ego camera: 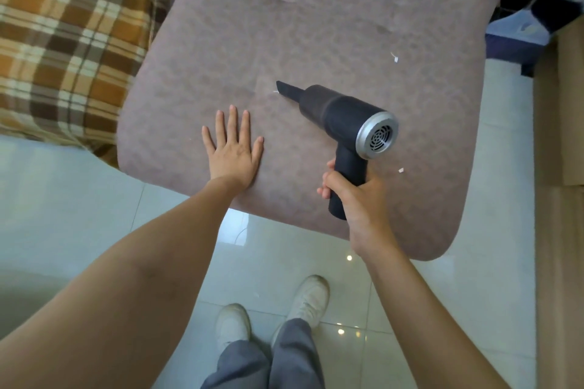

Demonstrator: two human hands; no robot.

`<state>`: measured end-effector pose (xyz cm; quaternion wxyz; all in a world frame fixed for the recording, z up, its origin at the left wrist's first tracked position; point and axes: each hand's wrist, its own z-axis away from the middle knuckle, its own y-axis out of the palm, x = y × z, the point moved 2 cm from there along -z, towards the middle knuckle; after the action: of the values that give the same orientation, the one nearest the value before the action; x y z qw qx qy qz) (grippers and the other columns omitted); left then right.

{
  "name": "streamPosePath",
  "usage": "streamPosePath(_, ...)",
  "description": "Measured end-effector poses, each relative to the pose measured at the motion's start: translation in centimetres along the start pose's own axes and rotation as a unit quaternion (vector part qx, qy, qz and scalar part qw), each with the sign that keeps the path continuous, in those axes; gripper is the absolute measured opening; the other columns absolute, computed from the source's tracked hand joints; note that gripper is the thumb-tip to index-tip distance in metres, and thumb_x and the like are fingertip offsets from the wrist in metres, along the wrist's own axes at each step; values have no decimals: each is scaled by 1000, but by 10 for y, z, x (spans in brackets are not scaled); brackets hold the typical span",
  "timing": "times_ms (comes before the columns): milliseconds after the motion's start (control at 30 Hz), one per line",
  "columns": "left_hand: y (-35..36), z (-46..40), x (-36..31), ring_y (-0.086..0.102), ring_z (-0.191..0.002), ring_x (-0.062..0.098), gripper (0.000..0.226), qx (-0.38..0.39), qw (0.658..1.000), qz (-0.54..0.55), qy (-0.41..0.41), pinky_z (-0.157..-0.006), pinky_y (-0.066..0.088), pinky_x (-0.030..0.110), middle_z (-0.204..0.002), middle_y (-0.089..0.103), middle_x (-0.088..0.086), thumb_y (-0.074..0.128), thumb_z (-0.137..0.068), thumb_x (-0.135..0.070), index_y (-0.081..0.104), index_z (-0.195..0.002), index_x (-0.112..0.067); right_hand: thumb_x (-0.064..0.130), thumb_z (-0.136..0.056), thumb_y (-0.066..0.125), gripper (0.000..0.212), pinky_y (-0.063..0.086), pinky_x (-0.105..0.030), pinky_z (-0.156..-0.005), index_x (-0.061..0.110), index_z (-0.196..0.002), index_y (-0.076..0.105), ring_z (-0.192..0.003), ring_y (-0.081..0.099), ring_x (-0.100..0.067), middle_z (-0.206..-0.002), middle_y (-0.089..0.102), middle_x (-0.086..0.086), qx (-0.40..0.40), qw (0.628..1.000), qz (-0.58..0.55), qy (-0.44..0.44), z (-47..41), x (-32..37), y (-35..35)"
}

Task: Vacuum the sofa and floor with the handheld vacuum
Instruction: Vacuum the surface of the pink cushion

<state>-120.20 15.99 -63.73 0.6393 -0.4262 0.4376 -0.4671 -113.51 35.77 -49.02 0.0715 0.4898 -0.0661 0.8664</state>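
Note:
A black handheld vacuum point(341, 114) with a silver rear grille points up-left over the mauve sofa cushion point(316, 25). My right hand point(357, 196) grips its handle near the cushion's front edge. The narrow nozzle tip point(281, 85) rests on the fabric beside a tiny white scrap point(275, 91). My left hand point(234, 148) lies flat on the cushion with fingers spread, left of the nozzle. Two more white scraps lie on the cushion, one point(394, 57) at the right and another point(401, 170) by the vacuum's handle. Glossy pale floor tiles point(284, 262) lie below.
A brown and orange plaid blanket point(63, 41) covers the seat to the left. My white shoes point(309, 297) stand on the tiles just in front of the cushion. A dark blue object point(518, 38) and a cardboard surface point(565, 104) sit at the right.

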Motion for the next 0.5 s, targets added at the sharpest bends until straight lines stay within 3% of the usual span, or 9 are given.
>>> streamPosePath(200, 0, 0, 1, -15, -147, 24, 62, 9, 1000, -2, 5, -116, -11, 52, -161, -11, 0, 9, -99, -52, -5, -153, -24, -6, -80, 58, 19, 45, -30, -67, 13, -83, 57, -62, 52, -21, -55, 52, -5, -3, 1000, -3, 6, 0, 2, 2)
streamPosePath(500, 1, 3, 1, -10, -148, 25, 62, -16, 1000, -1, 6, -117, -7, 53, -162, -6, 1, 12, -99, -50, 0, -154, -24, -6, -79, 58, 19, 46, -34, -68, 12, -84, 57, -52, 48, -14, -58, 51, 0, -5, 1000, -4, 9, -3, 3, 6)
